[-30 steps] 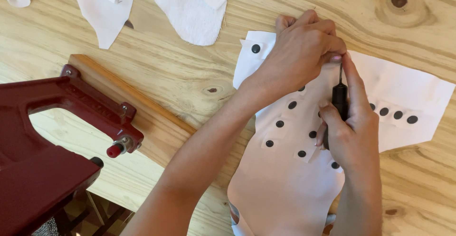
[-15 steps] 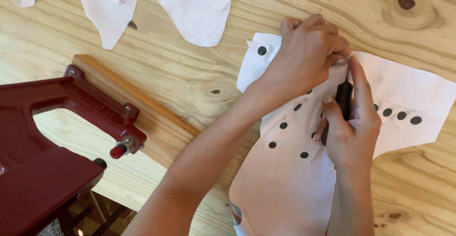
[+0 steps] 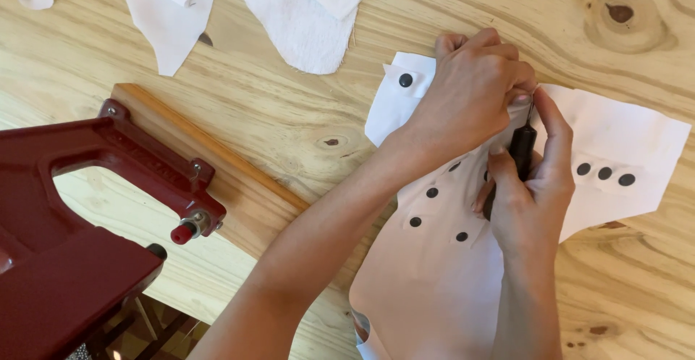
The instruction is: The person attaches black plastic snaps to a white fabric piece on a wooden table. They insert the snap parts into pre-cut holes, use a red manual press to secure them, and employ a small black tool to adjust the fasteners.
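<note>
Head view shows your left hand point(image 3: 474, 88) pinching the white snap-studded fabric point(image 3: 434, 258) at two o'clock on the table point(image 3: 289, 114), right hand point(image 3: 532, 193) clenched around the black awl point(image 3: 523, 146): keep it upright, press steadily.

white cloth point(image 3: 622, 135) dotted with black snaps point(image 3: 604, 173), dark red press point(image 3: 79, 258), pale wood table point(image 3: 289, 121)
</note>
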